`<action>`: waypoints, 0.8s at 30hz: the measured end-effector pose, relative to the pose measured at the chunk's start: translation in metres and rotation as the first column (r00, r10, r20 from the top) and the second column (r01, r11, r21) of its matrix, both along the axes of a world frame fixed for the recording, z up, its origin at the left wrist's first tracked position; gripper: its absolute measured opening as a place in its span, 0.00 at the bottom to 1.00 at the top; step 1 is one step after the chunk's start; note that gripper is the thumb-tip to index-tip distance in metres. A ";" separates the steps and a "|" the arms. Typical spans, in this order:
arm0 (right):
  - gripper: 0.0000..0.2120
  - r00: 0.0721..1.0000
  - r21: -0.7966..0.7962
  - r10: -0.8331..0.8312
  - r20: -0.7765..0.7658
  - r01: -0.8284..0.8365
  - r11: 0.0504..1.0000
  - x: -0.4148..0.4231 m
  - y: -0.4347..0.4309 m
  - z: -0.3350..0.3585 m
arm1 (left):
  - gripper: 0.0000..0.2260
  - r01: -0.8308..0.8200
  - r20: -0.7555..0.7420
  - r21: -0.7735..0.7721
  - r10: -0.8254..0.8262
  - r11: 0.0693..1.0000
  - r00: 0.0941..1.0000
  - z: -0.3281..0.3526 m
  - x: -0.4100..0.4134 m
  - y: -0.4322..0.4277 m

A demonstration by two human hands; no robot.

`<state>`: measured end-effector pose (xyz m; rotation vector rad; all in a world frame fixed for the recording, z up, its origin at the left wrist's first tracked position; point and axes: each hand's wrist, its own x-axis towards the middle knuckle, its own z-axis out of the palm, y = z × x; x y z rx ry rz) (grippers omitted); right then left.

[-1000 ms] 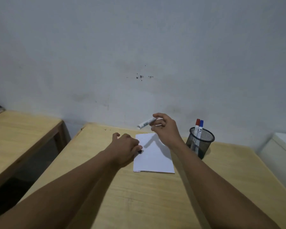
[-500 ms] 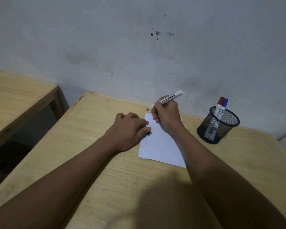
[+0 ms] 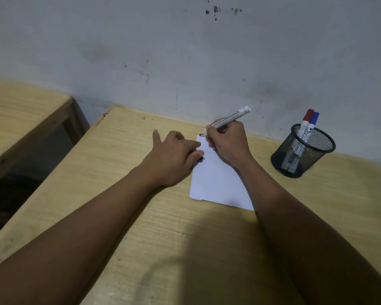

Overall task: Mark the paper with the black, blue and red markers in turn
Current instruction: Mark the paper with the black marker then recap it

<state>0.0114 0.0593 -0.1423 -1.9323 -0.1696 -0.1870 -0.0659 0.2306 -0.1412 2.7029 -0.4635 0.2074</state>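
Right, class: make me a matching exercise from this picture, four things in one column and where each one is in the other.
Things:
1. black marker
2. black cap
3. red marker
4. paper

Places:
A. standing in the mesh cup
B. flat on the desk
C. gripped in the right hand
D. under the left hand fingertips

Pairs: 1-C, 2-D, 3-A, 4-B
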 end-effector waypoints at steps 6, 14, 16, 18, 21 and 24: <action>0.10 1.000 -0.039 0.010 -0.002 -0.010 0.999 0.003 0.000 -0.003 | 0.19 0.002 -0.055 -0.034 -0.004 0.999 0.998 0.002 0.002 0.001; 0.09 0.999 -0.111 0.034 0.028 -0.031 0.993 0.004 0.000 -0.004 | 0.19 -0.001 -0.064 -0.043 -0.002 0.999 0.998 0.003 0.002 0.001; 0.09 0.999 -0.133 0.034 0.034 -0.029 0.991 0.003 0.000 -0.002 | 0.19 -0.001 -0.065 -0.039 -0.002 0.999 0.998 0.003 0.002 0.001; 0.09 0.999 -0.144 0.031 0.030 -0.027 0.989 0.002 -0.001 -0.001 | 0.19 -0.001 -0.066 -0.032 -0.001 1.000 0.998 0.004 0.002 0.001; 0.10 0.999 -0.160 0.035 0.020 -0.031 0.987 0.000 -0.001 0.000 | 0.19 0.000 -0.058 -0.021 -0.001 1.000 0.998 0.004 0.002 0.001; 0.10 0.999 -0.146 0.052 0.009 -0.050 0.988 -0.001 -0.001 0.001 | 0.19 0.001 -0.054 -0.024 -0.002 1.000 0.999 0.003 0.003 0.002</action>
